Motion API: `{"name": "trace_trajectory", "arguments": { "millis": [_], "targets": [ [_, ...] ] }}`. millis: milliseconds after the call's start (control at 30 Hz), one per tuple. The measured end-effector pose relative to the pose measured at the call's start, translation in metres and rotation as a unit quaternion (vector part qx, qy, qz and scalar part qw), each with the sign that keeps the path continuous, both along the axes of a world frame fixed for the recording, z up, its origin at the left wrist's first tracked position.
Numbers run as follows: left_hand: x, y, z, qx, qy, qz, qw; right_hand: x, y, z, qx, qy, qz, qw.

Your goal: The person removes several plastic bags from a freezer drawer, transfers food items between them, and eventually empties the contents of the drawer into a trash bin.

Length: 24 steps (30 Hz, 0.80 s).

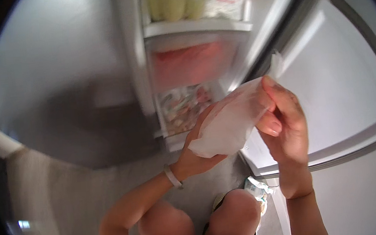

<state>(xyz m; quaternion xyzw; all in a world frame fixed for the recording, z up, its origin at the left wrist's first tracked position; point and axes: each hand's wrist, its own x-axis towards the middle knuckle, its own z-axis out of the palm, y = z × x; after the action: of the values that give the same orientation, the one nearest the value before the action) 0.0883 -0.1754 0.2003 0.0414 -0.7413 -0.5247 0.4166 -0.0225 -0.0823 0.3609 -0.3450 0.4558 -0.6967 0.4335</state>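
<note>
A thin, whitish, see-through plastic bag (226, 122) is stretched between my hands at a slant. My right hand (282, 118) pinches its upper right edge between thumb and fingers, and a loose wisp (276, 63) of similar thin material sticks up beyond the thumb. My left hand (200, 155) supports the bag from behind and below, with most of its fingers hidden by it. A pale bracelet (173, 177) circles the left wrist. What the bag contains cannot be made out.
Before me an open fridge-freezer has a shelf (195, 27) with long pale-green items (175, 0) and a white-and-red packet (225, 1). Below are a red-tinted drawer (189, 64) and bagged food (183, 107). Doors (346, 83) flank it; a printed packet (257, 189) lies beside my knees (234, 216).
</note>
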Motion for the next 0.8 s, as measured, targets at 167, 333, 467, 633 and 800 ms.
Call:
{"name": "trace_trajectory", "arguments": {
  "millis": [167, 333, 467, 633, 800],
  "targets": [
    [0.065, 0.007, -0.022, 0.128, -0.080, -0.018, 0.988, 0.016, -0.015, -0.024, 0.070, -0.058, 0.083, 0.992],
    [0.179, 0.000, -0.056, 0.091, -0.272, 0.064, 0.956, 0.007, -0.032, -0.095, 0.156, 0.038, 0.272, 0.949],
    [0.279, 0.029, -0.094, 0.087, -0.487, 0.156, 0.855, -0.019, -0.035, -0.125, 0.209, 0.179, 0.273, 0.922],
    [0.380, 0.104, -0.163, 0.031, -0.552, 0.353, 0.755, -0.072, -0.055, -0.182, 0.238, 0.272, 0.172, 0.916],
    [0.433, 0.164, -0.218, -0.017, -0.661, 0.394, 0.638, -0.124, -0.102, -0.235, 0.215, 0.295, 0.053, 0.929]
  ]
}}
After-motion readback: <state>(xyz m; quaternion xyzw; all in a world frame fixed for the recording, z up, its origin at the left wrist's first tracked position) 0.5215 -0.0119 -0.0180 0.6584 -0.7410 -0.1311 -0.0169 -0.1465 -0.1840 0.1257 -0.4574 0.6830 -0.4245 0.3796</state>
